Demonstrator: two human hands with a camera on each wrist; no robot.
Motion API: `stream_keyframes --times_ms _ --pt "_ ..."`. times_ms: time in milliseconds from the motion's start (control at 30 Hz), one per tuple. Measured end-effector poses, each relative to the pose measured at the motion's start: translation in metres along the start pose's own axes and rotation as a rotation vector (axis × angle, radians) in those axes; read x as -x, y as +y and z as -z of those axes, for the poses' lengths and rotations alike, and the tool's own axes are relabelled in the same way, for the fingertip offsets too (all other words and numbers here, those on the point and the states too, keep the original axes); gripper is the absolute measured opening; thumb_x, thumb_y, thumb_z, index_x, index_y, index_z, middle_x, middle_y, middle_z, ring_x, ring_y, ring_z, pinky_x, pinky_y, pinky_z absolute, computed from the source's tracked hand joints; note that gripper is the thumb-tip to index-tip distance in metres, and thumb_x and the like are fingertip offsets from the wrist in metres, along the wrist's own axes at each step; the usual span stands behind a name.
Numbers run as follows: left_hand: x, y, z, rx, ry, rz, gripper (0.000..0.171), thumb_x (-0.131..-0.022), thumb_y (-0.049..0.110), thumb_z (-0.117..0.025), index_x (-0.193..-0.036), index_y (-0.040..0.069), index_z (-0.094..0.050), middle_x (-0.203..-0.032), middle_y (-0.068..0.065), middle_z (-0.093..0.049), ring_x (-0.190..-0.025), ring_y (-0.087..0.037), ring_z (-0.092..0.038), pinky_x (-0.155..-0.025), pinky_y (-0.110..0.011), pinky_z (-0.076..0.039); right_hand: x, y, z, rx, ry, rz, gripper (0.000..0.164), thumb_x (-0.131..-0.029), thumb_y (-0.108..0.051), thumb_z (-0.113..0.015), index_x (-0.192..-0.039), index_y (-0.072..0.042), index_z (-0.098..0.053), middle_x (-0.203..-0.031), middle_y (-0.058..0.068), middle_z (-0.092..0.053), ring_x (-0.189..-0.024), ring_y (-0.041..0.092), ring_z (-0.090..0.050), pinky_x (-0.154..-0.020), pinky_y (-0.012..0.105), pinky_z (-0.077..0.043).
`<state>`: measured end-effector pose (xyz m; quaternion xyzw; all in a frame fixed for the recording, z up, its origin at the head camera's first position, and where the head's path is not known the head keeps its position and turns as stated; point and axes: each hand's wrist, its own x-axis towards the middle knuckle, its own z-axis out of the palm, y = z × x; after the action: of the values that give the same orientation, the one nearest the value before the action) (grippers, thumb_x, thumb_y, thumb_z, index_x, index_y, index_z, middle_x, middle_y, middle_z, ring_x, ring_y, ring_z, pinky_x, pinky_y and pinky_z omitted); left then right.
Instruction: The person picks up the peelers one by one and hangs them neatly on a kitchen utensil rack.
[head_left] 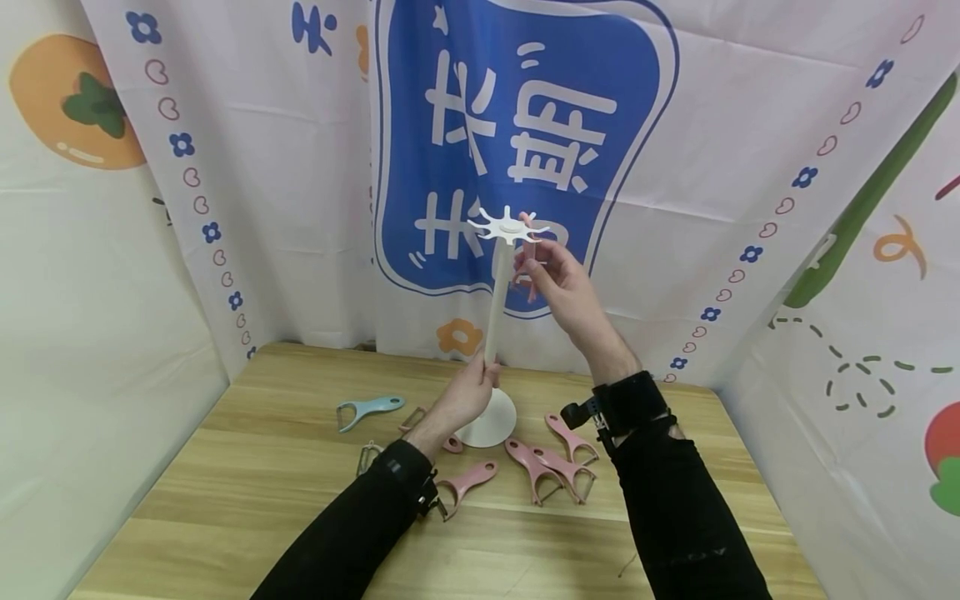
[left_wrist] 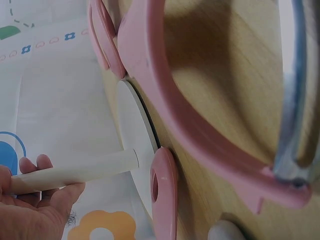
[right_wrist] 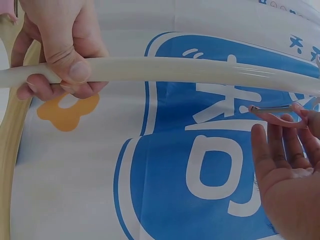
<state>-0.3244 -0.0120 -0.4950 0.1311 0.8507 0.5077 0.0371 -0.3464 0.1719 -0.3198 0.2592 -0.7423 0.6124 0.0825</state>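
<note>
The left hand [head_left: 468,392] is clamped round the pole [head_left: 497,308] of a white stand, with the round base [head_left: 491,425] just below it. The right hand [head_left: 566,287], higher up, pinches a pink peeler [head_left: 530,250] beside the ring of hooks [head_left: 510,227] topping the pole; whether the peeler touches a hook, I cannot tell. On the worktop [head_left: 247,500], a blue peeler [head_left: 378,406] lies left of the left hand. A pale peeler [head_left: 367,458] is partly hidden by the left wrist, another pink one [head_left: 452,444] by the left hand itself. One more pink peeler [head_left: 476,475] lies nearer the person than that hand. Below the right hand are three pink peelers [head_left: 532,465], two of them touching.
</note>
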Motion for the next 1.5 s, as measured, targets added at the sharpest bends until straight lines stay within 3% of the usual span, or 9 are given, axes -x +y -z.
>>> stream_keyframes --times_ms 267,400,633,833,1000,1200,1500 --pt "0.001 0.000 -0.001 0.014 0.000 -0.008 0.035 -0.111 0.047 -0.031 -0.120 0.018 -0.049 -0.109 -0.010 -0.062 -0.099 -0.024 -0.058 -0.087 -0.046 -0.048 0.006 0.004 0.001 0.040 0.005 -0.027 0.050 -0.107 -0.032 -0.056 -0.151 -0.010 -0.046 -0.138 0.013 -0.058 -0.124 0.038 -0.056 -0.100 0.033 -0.053" --pt "0.001 0.000 -0.001 0.007 0.001 -0.002 0.035 -0.111 0.047 -0.031 -0.120 0.018 -0.049 -0.108 -0.009 -0.062 -0.101 -0.024 -0.058 -0.089 -0.047 -0.048 0.011 0.006 0.004 0.056 0.004 -0.020 0.050 -0.107 -0.032 -0.055 -0.152 -0.011 -0.046 -0.142 0.011 -0.057 -0.123 0.032 -0.058 -0.099 0.032 -0.052" --pt "0.000 0.000 0.000 0.008 0.001 0.007 0.035 -0.112 0.046 -0.031 -0.120 0.017 -0.049 -0.111 -0.015 -0.063 -0.101 -0.025 -0.058 -0.088 -0.047 -0.048 0.020 0.008 0.009 0.025 -0.023 0.002 0.051 -0.108 -0.029 -0.055 -0.153 -0.008 -0.044 -0.147 0.012 -0.055 -0.133 0.028 -0.055 -0.108 0.041 -0.048" --pt "0.000 -0.001 -0.001 0.010 0.001 0.000 0.034 -0.113 0.040 -0.033 -0.122 0.012 -0.050 -0.112 -0.018 -0.062 -0.097 -0.026 -0.057 -0.084 -0.047 -0.047 0.032 0.011 0.016 0.133 -0.038 0.015 0.054 -0.108 -0.030 -0.054 -0.153 -0.003 -0.043 -0.145 0.015 -0.056 -0.135 0.025 -0.053 -0.112 0.044 -0.044" --pt "0.001 0.001 0.000 -0.003 0.006 -0.006 0.036 -0.113 0.041 -0.032 -0.123 0.012 -0.050 -0.107 -0.010 -0.062 -0.098 -0.024 -0.059 -0.086 -0.047 -0.048 0.045 0.011 0.020 0.256 -0.046 0.013 0.050 -0.108 -0.029 -0.055 -0.151 -0.004 -0.047 -0.145 0.016 -0.057 -0.134 0.027 -0.052 -0.113 0.050 -0.042" --pt "0.003 0.003 0.001 -0.005 0.016 -0.002 0.030 -0.113 0.042 -0.033 -0.116 0.017 -0.050 -0.105 -0.009 -0.062 -0.100 -0.024 -0.059 -0.087 -0.048 -0.049 0.059 0.016 0.020 0.314 -0.061 -0.021 0.048 -0.108 -0.028 -0.057 -0.150 -0.007 -0.049 -0.148 0.013 -0.055 -0.134 0.031 -0.052 -0.111 0.051 -0.043" --pt "0.004 0.001 0.001 -0.008 0.008 -0.017 0.036 -0.112 0.044 -0.032 -0.118 0.014 -0.051 -0.102 -0.009 -0.060 -0.090 -0.025 -0.058 -0.079 -0.044 -0.047 0.077 0.026 0.019 0.435 -0.067 -0.101 0.046 -0.106 -0.031 -0.059 -0.146 -0.008 -0.053 -0.141 0.015 -0.058 -0.129 0.031 -0.057 -0.108 0.049 -0.048"
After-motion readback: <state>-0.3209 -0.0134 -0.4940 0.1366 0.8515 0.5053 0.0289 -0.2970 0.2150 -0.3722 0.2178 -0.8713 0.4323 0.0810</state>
